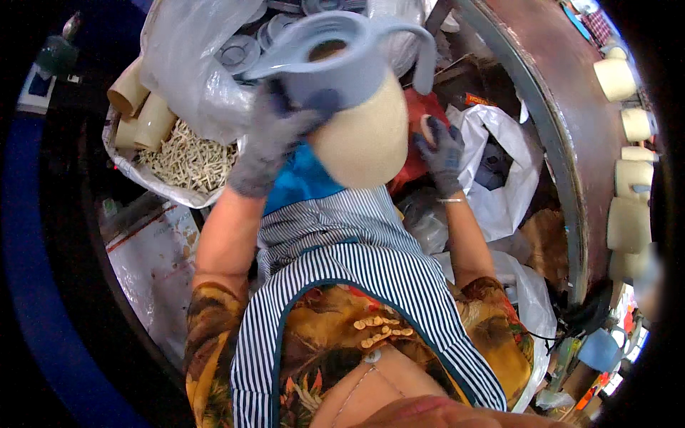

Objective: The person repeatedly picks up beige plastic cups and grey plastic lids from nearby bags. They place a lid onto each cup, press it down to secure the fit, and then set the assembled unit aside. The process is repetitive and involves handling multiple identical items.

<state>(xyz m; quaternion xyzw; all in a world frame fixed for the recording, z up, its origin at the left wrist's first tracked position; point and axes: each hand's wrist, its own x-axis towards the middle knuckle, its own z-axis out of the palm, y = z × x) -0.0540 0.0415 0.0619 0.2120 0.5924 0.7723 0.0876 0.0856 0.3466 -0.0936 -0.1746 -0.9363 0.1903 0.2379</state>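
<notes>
Jug [357,107], cream-bodied with a grey lid, is clasped at the lid by the gloved left hand [275,135]; the right hand [442,153] is pressed against its side, fingers curled.

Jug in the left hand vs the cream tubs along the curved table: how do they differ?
The jug is cream-bodied with a grey-blue top and handle; the tubs are plain cream throughout. The jug is tilted in the gloved left hand, while the tubs stand in a row on the table. The jug looks far larger, being nearer the camera. Both share a cream colour.
</notes>
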